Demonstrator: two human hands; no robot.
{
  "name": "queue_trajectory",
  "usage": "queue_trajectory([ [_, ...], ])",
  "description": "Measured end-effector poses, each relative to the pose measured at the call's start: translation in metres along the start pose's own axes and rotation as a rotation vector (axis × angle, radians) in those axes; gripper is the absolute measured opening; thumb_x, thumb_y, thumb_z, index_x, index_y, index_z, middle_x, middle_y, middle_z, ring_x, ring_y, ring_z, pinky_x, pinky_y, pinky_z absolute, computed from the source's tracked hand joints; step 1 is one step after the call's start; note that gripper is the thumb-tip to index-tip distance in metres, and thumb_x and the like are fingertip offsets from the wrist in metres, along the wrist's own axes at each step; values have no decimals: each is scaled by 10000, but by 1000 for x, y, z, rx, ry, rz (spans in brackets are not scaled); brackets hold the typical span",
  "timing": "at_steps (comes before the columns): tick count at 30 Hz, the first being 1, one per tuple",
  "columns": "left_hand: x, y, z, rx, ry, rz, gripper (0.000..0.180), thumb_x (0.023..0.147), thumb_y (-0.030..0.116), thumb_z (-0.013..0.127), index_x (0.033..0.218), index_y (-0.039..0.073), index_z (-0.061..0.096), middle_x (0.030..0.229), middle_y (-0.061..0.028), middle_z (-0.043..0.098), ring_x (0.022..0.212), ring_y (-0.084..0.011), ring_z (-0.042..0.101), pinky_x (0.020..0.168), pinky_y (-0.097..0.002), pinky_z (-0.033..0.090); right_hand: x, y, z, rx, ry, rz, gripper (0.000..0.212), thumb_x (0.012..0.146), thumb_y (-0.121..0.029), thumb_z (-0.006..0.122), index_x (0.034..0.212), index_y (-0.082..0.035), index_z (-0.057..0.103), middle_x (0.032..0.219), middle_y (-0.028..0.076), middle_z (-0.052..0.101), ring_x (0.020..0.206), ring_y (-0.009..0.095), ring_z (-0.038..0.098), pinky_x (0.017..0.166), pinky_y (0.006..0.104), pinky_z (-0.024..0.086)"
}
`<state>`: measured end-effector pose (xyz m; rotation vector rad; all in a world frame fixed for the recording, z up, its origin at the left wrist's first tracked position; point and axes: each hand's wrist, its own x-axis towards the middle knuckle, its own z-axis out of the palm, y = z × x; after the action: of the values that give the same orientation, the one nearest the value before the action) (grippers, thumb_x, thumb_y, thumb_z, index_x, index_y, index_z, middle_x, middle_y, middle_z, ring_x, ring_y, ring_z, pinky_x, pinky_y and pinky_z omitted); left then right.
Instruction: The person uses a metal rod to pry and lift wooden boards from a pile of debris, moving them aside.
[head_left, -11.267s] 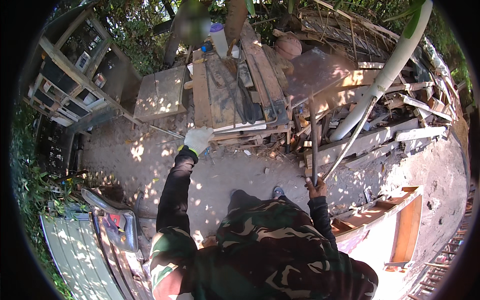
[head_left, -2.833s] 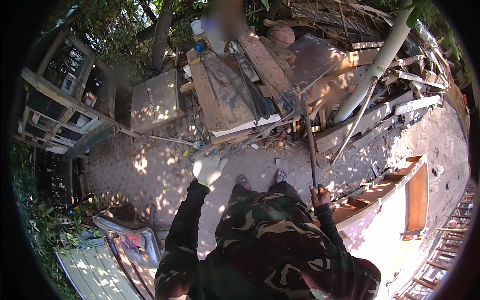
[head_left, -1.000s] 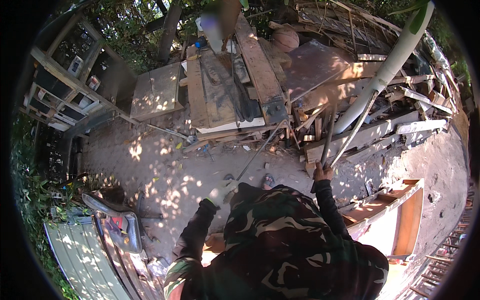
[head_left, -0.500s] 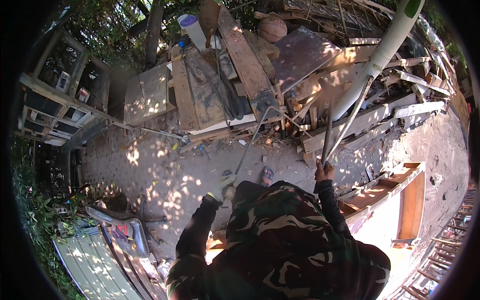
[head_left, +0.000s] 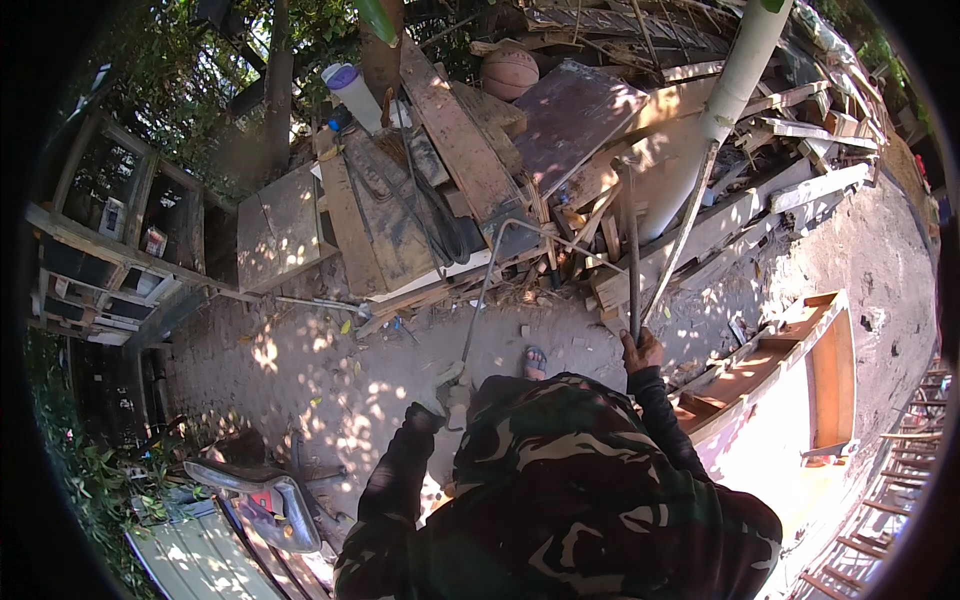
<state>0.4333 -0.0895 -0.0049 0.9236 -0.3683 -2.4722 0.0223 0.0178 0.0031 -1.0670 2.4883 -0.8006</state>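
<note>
My left hand [head_left: 452, 392], in a pale glove, is closed around the lower end of a long bent metal rod [head_left: 477, 310]. The rod rises away from me, then bends right, its far end beside the wood pile. Further right, my bare right hand [head_left: 643, 352] is closed round a dark stick [head_left: 633, 250] held roughly upright. A paler, thinner stick [head_left: 683, 240] slants up and right from the same hand; whether it is also gripped I cannot tell. A sandalled foot [head_left: 536, 360] shows on the ground between the hands.
Ahead lies a heap of planks [head_left: 460, 130] with a basketball [head_left: 510, 74] and a white container [head_left: 352, 95]. A pale trunk or pole [head_left: 735, 85] leans across at right. Near right lies a wooden drawer-like frame [head_left: 832, 375]; a wooden cabinet frame [head_left: 120, 235] stands left.
The pile has shifted left and slightly up in view. The rod's bent part now sits further left, and my left hand is slightly lower. Both hands keep their holds.
</note>
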Motion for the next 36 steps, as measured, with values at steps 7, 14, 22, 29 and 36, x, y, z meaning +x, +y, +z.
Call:
queue_trajectory([
  [7,18,1,-30,-73,-145,-169,287,971,354,528,819,110,525,572,55,328,449,-81,289,421,-262,250,21,-50,18,137,7,-5,387,833,-385,658,772,-14,565,595,159,570,565,319,598,536,418,448],
  [14,17,9,-28,-50,-123,-210,312,966,370,523,818,95,518,549,49,314,424,-87,287,401,-268,247,48,-84,42,132,87,-110,377,820,-367,671,928,-14,593,829,231,625,786,399,627,664,442,469],
  [22,15,20,-21,-49,-82,-182,329,977,339,495,803,61,517,517,34,276,392,-95,255,359,-269,234,170,-81,125,71,159,-309,581,804,-401,701,1208,-19,533,1090,265,602,1016,418,588,822,455,485],
  [29,20,9,-32,-49,-138,-220,322,979,365,499,819,87,524,523,42,287,386,-98,277,368,-266,248,181,-81,139,113,-176,-314,682,810,-517,683,1226,3,536,956,262,659,922,404,647,808,448,499],
  [36,18,-28,-1,-191,-68,-226,330,970,398,540,810,110,518,550,62,362,408,-70,346,355,-250,264,179,-120,75,-180,-245,-427,538,820,-504,670,1084,-44,577,865,232,663,838,413,646,739,474,503],
])
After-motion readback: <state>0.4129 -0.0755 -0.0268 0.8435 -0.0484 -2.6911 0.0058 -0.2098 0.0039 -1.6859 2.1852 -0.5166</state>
